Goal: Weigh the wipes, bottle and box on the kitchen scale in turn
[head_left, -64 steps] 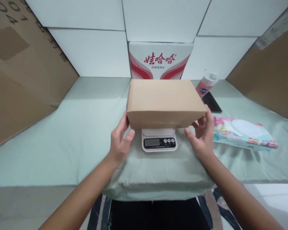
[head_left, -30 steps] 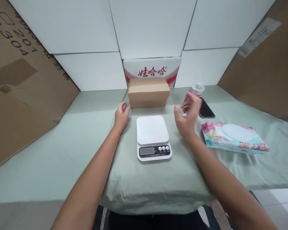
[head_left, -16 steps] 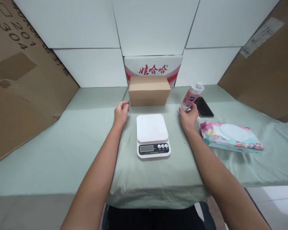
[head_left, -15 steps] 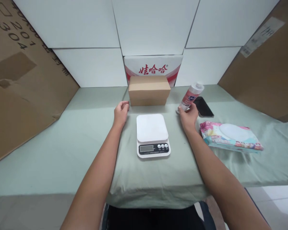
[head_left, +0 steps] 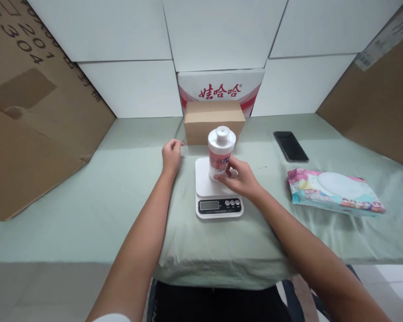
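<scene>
A white bottle with a pink label [head_left: 218, 160] is upright over the white platform of a kitchen scale [head_left: 201, 188]. Its base looks to be at the platform, though I cannot tell if its full weight rests there. The thumb and fingers of my right hand [head_left: 241, 179] are wrapped round the bottle's lower part from the right. My left hand [head_left: 172, 156] lies on the green cloth, left of the scale and near a brown cardboard box [head_left: 213, 112]. Its fingers are curled in, with nothing seen in them. The scale's display looks blank.
A black phone [head_left: 290, 146] and a pack of wet wipes [head_left: 334, 192] lie to the right. Behind the brown box stands a white and red carton [head_left: 220, 85]. Large cardboard panels [head_left: 36, 134] flank the cloth-covered table [head_left: 70, 214] on both sides.
My right hand has carried the bottle leftward from beside the phone to the scale, and the bottle has gone from tilted to upright. My left hand has stayed in place.
</scene>
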### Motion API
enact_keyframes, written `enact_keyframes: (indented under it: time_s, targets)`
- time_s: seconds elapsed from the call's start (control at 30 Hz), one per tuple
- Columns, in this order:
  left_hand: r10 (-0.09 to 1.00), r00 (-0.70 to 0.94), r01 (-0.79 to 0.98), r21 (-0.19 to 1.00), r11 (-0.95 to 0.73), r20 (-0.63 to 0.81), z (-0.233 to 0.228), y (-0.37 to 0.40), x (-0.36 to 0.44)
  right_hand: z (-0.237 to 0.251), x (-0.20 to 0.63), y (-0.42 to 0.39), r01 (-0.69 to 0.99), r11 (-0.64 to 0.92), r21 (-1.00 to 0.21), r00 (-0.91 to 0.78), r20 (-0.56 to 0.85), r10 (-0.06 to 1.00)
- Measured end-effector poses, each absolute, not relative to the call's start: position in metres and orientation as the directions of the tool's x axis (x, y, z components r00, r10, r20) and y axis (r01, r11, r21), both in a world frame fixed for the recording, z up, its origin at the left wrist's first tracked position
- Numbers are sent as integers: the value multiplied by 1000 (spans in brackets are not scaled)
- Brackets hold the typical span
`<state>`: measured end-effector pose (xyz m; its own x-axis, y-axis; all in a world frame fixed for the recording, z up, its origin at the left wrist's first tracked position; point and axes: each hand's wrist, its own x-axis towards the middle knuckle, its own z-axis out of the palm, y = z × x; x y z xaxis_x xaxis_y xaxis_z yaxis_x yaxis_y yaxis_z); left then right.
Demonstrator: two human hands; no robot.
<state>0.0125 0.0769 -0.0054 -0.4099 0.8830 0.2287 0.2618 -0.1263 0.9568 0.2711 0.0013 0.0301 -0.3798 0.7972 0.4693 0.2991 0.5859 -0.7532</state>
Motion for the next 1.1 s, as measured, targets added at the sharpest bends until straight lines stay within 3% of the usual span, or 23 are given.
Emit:
enact_keyframes:
  time_s: [0.13, 0.23, 0.3, 0.37, 0.47, 0.6, 0.77, 0.93, 1.1]
  targets:
    - [870, -430, 278, 952, -127, 242, -4, 75, 13, 29, 271, 2, 341, 536, -772, -370, 414, 832]
    - [858, -446, 263, 954, -146, 254, -2, 73, 13, 32, 279, 6, 280, 535, -797, -344, 437, 831]
    - [839, -476, 246, 956, -162, 264, 0, 72, 13, 32, 288, 13, 166, 543, -823, -214, 508, 834]
    - [819, -511, 227, 960, -165, 262, 2, 71, 13, 30, 298, 22, 59, 543, -838, 41, 546, 837]
    - [810, -532, 194, 967, -165, 245, 4, 71, 13, 20, 308, 36, -18, 482, -876, 367, 443, 818]
    - [820, -529, 146, 975, -168, 221, 5, 70, 15, 5, 311, 46, 25, 311, -950, 447, 289, 846]
    - [820, -525, 151, 973, -174, 228, 6, 69, 15, 10, 305, 37, 156, 362, -919, 317, 394, 863]
    - [811, -529, 164, 968, -189, 248, 6, 68, 16, 25, 289, 16, 199, 552, -810, -141, 533, 834]
    - [810, -522, 181, 963, -200, 266, 5, 67, 16, 29, 273, 2, 262, 560, -786, -346, 465, 815]
